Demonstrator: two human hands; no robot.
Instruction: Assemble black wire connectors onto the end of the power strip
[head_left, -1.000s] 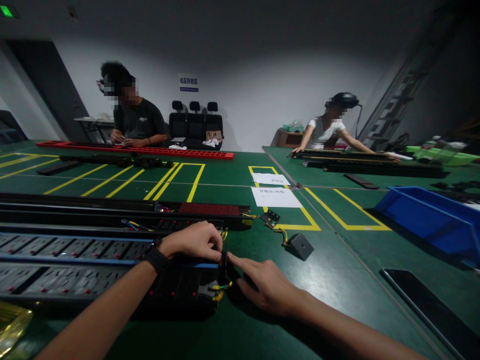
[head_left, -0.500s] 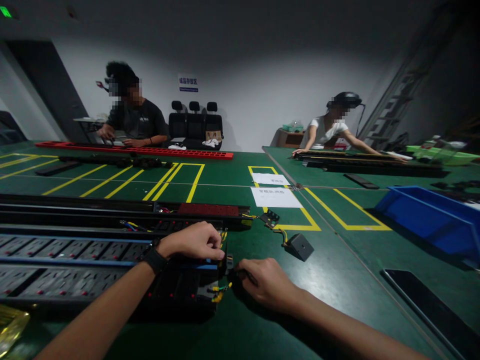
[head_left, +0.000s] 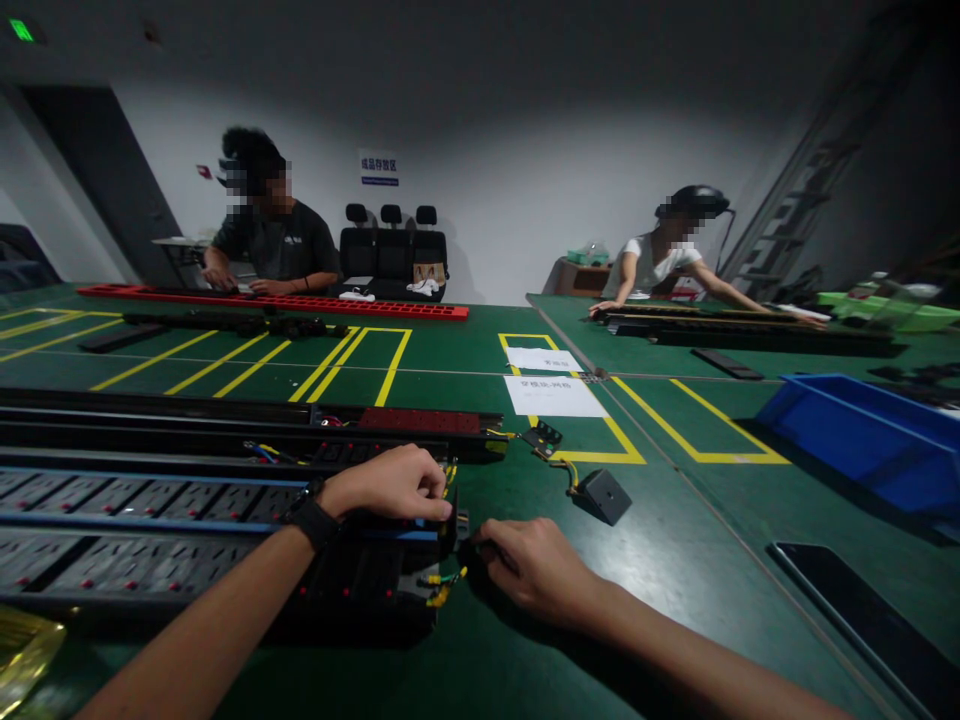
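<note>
My left hand (head_left: 394, 485), with a black band on the wrist, is closed at the end of a long blue-edged power strip (head_left: 210, 500). Its thumb and fingers pinch a small dark end piece (head_left: 454, 512), held upright there. Just to the right, my right hand (head_left: 536, 570) is curled low over the table, fingertips close to that piece. Whatever lies within those fingers is dark and mostly hidden. In front, a second power strip (head_left: 135, 565) with red-dotted sockets ends in loose yellow-green wires (head_left: 442, 585).
Behind lies a black rail with a dark red module (head_left: 420, 420). A wired black block (head_left: 604, 495), two paper sheets (head_left: 555, 396), a blue bin (head_left: 862, 440) and a phone (head_left: 862, 620) are to the right. Two people work across the green table (head_left: 675, 540).
The view has shifted slightly, so everything sits a little lower and further right. Both hands keep almost the same pose at the strip's end.
</note>
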